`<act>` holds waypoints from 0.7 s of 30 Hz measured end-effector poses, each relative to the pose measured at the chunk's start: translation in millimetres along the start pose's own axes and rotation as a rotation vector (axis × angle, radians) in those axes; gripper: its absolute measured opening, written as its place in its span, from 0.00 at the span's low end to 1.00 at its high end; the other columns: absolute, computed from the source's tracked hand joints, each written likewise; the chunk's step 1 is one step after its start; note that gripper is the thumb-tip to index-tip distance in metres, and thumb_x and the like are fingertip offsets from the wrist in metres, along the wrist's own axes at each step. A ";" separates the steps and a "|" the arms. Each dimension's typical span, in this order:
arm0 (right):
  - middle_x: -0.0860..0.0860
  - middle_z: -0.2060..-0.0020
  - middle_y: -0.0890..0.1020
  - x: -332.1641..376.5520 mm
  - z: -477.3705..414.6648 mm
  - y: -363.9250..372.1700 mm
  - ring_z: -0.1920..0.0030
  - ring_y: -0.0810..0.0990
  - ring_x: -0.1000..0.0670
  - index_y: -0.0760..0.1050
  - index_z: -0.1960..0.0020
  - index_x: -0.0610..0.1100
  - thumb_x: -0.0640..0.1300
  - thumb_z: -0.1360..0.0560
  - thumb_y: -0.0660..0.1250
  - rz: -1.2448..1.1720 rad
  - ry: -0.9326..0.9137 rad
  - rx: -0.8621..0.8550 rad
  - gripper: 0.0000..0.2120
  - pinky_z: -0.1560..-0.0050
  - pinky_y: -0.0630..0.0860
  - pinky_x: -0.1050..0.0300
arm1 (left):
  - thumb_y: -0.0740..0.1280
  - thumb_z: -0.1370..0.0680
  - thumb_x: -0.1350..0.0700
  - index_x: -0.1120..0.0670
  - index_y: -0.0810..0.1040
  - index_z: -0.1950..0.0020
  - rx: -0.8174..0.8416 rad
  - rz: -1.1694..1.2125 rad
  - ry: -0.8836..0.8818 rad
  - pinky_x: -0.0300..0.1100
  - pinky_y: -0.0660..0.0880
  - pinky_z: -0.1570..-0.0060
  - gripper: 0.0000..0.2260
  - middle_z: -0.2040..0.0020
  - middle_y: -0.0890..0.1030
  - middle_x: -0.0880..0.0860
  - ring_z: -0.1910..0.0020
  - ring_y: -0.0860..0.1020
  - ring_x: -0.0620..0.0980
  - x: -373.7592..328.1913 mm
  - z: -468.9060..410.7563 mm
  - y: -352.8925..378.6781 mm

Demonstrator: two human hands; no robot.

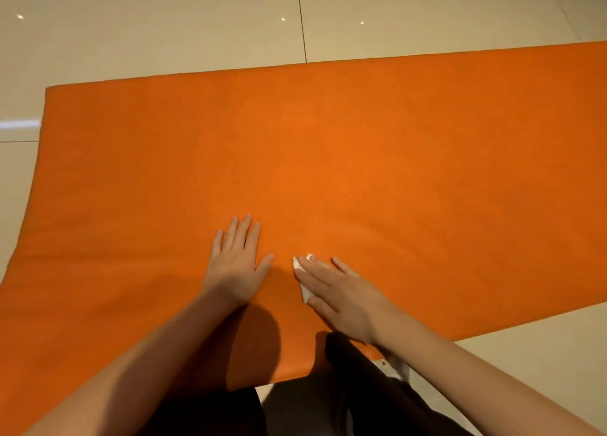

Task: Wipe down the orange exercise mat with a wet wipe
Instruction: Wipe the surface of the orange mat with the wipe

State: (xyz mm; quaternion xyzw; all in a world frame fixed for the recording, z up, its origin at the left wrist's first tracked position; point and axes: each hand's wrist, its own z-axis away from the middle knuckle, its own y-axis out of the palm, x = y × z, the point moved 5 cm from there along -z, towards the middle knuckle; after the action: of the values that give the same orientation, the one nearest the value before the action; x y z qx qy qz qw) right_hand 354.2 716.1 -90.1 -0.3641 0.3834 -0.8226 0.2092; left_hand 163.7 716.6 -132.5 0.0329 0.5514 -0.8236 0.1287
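Observation:
An orange exercise mat (361,146) lies flat on the floor and fills most of the view. My left hand (236,261) rests palm down on the mat near its front edge, fingers straight and spread. Just to its right, my right hand (341,294) presses a small white wet wipe (301,264) flat against the mat with straight fingers. Most of the wipe is hidden under the palm and fingers; only its left edge shows.
Glossy beige floor tiles (164,25) surround the mat, with dark grout lines. My dark-clothed knees (361,389) are at the mat's front edge. A small whitish object (399,370) lies on the floor beside my right knee.

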 end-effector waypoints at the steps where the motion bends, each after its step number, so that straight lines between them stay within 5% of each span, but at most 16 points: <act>1: 0.56 0.21 0.43 -13.3 -6.1 -3.9 0.22 0.39 0.56 0.46 0.20 0.49 0.60 0.23 0.34 0.029 0.033 -0.016 0.34 0.27 0.32 0.57 | 0.36 0.27 0.34 0.53 0.47 0.19 -0.003 -0.007 0.001 0.49 0.37 0.25 0.40 0.19 0.44 0.51 0.21 0.39 0.50 0.1 -0.5 1.5; 6: 0.53 0.21 0.40 -54.3 -46.7 -16.8 0.22 0.36 0.52 0.40 0.20 0.46 0.56 0.16 0.42 0.015 0.280 -0.128 0.29 0.23 0.36 0.51 | 0.34 0.30 0.34 0.53 0.47 0.19 0.008 -0.014 -0.011 0.49 0.37 0.25 0.42 0.19 0.44 0.51 0.21 0.38 0.49 -0.9 -4.0 5.0; 11: 0.52 0.22 0.41 -24.7 -45.8 0.2 0.23 0.35 0.53 0.42 0.20 0.45 0.60 0.24 0.32 0.052 -0.016 -0.049 0.37 0.24 0.34 0.51 | 0.40 0.27 0.36 0.55 0.52 0.19 -0.022 0.046 0.011 0.50 0.38 0.25 0.40 0.19 0.47 0.52 0.23 0.38 0.47 0.1 -1.6 3.9; 17: 0.52 0.21 0.40 -69.4 -77.4 -29.6 0.22 0.37 0.50 0.39 0.20 0.44 0.58 0.23 0.32 0.106 0.252 -0.217 0.34 0.25 0.35 0.50 | 0.35 0.29 0.34 0.52 0.46 0.19 0.022 -0.019 -0.002 0.48 0.36 0.26 0.41 0.19 0.41 0.51 0.26 0.33 0.44 0.2 -0.9 2.0; 21: 0.50 0.21 0.40 -41.3 -77.9 -15.1 0.22 0.36 0.50 0.40 0.20 0.43 0.60 0.22 0.34 0.090 0.051 -0.119 0.35 0.23 0.37 0.50 | 0.35 0.30 0.34 0.52 0.46 0.19 0.032 0.003 -0.009 0.48 0.35 0.26 0.42 0.19 0.42 0.51 0.24 0.34 0.45 -0.4 -1.7 1.9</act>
State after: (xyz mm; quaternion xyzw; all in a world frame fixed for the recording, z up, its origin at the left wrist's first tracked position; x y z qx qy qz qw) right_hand 320.7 788.5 -130.8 -0.3371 0.4529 -0.7971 0.2142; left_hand 164.4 717.5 -134.8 0.0322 0.5375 -0.8323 0.1318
